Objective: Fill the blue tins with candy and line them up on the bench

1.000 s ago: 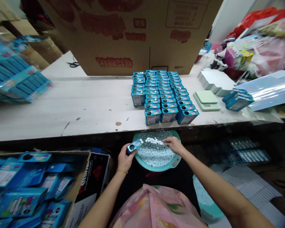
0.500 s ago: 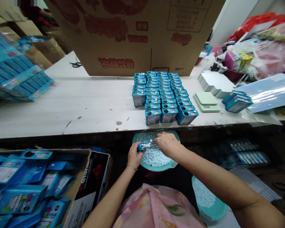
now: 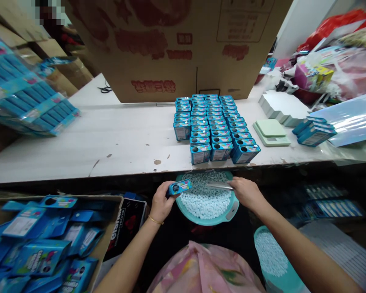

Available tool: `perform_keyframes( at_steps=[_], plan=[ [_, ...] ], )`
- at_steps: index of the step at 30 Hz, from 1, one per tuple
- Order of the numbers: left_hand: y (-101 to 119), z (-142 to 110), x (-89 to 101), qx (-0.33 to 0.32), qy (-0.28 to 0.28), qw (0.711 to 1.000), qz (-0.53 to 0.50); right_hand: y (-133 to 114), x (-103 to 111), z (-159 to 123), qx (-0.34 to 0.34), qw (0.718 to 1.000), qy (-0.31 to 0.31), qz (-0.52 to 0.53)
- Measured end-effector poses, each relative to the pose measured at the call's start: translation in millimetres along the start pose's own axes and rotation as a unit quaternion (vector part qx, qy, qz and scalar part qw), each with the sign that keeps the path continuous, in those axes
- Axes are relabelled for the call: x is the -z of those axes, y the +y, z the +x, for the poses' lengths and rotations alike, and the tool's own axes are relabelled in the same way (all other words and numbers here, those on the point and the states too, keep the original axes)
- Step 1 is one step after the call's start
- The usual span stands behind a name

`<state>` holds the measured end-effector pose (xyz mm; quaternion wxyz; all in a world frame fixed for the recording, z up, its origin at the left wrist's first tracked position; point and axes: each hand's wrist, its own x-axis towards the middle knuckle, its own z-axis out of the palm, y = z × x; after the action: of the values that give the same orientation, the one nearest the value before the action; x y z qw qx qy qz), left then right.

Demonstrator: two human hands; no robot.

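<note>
My left hand is closed around a small blue candy box, whose top with a dark round hole faces up. The box is over the left rim of a turquoise basin full of small pale candies. My right hand grips a metal scoop by its right end. The scoop lies low over the candies, pointing left and apart from the box. Several rows of similar blue boxes stand upright on the white table just beyond the basin.
At lower left a carton holds many flat blue boxes. A green scale and white stacked card are right of the rows. A large cardboard box stands behind. A second turquoise basin sits lower right.
The scoop has drawn back to the right, from the box's top to over the basin. The box has shifted slightly left; the white candies seen at its opening no longer show.
</note>
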<state>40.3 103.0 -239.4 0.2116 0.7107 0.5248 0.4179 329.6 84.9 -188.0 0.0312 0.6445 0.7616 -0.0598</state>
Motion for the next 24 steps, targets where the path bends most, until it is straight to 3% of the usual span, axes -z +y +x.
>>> perform_keyframes(
  at_steps=[3, 6, 9, 11, 14, 17, 20, 22, 24],
  plan=[
    [10, 22, 11.5, 0.041, 0.035, 0.994, -0.096, 9, -16, -7, -0.018, 0.998, 0.013, 0.053],
    [10, 68, 7.3, 0.058, 0.07, 0.987, -0.129, 13, -29, -13, -0.028, 0.994, 0.014, 0.109],
    [4, 130, -7.0, 0.05, 0.061, 0.988, -0.132, 10, -39, -16, -0.017, 0.988, 0.012, 0.154],
    [2, 166, -15.4, 0.08, 0.069, 0.987, -0.117, 7, -43, -15, -0.007, 0.985, 0.016, 0.174],
    [1, 183, -13.6, 0.128, 0.143, 0.979, -0.075, 7, -51, -12, 0.003, 0.979, 0.031, 0.201],
    [-6, 146, 15.7, 0.048, 0.196, 0.979, -0.035, 16, -68, -4, 0.008, 0.965, 0.054, 0.256],
    [-26, 72, 69.7, -0.005, 0.254, 0.965, 0.066, 26, -94, 9, 0.002, 0.947, 0.052, 0.318],
    [-46, 17, 111.3, 0.063, 0.321, 0.932, 0.155, 30, -111, 18, 0.0, 0.938, 0.028, 0.345],
    [-69, -34, 149.5, 0.166, 0.311, 0.895, 0.272, 29, -123, 24, 0.0, 0.932, 0.005, 0.363]
  ],
)
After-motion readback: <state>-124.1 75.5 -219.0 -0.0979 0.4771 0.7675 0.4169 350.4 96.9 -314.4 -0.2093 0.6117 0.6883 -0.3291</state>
